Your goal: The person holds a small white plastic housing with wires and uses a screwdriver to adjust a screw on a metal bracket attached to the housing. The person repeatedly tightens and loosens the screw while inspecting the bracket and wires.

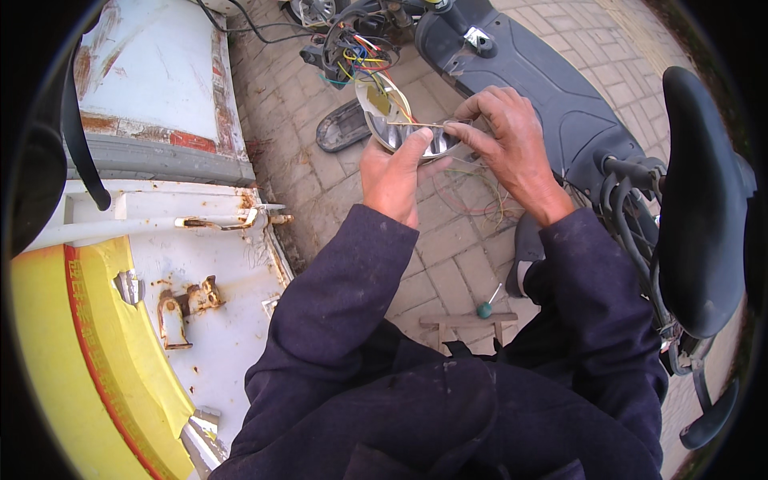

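Observation:
My left hand [392, 178] is closed round the lower edge of a round, lamp-like housing [401, 97] with a white rim, shiny silver parts and a yellowish panel. Its thumb presses on top, beside a thin yellowish wire [414, 124] that crosses the housing. At the wire's right end, the thumb and fingers of my right hand [510, 138] are pinched together; the exact grip is partly hidden. Coloured wires [367, 61] run from the housing up to a dark bundle at the scooter's front.
A dark scooter footboard [520, 76] and black seat [704, 200] stand on the right. At left is a rusty white metal body [216, 320] with yellow sheeting [96, 336]. A green-handled screwdriver [485, 309] lies by a small wooden stool [456, 321]. A dark sandal [340, 128] lies on the paving.

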Action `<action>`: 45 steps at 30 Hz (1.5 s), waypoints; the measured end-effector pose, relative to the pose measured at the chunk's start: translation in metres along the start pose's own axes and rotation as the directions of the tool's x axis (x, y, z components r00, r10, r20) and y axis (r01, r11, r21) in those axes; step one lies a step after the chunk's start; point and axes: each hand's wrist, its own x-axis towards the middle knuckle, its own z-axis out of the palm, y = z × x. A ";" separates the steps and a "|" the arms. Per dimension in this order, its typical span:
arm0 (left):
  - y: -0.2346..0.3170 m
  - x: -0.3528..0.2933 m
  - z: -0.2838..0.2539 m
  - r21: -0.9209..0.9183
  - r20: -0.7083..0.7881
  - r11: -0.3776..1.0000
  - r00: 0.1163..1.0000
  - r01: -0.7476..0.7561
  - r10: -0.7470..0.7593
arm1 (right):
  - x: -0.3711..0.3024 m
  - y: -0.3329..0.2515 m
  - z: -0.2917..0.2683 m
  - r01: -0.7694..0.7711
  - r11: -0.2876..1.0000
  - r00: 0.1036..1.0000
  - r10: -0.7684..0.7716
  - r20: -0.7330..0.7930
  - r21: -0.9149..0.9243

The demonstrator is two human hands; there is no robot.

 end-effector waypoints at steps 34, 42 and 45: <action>0.008 0.022 -0.029 0.123 -0.036 0.990 0.997 -0.069 0.073 | -0.436 0.115 0.161 -0.136 0.932 0.309 0.362 0.880 -0.336; 0.016 0.026 -0.031 0.154 -0.070 0.988 0.997 0.022 -0.012 | -0.515 0.097 0.174 -0.104 0.861 0.363 0.499 0.786 -0.498; 0.010 0.017 -0.028 0.092 -0.054 0.996 0.998 -0.001 0.006 | -0.512 0.096 0.172 -0.228 0.841 0.383 0.541 0.749 -0.490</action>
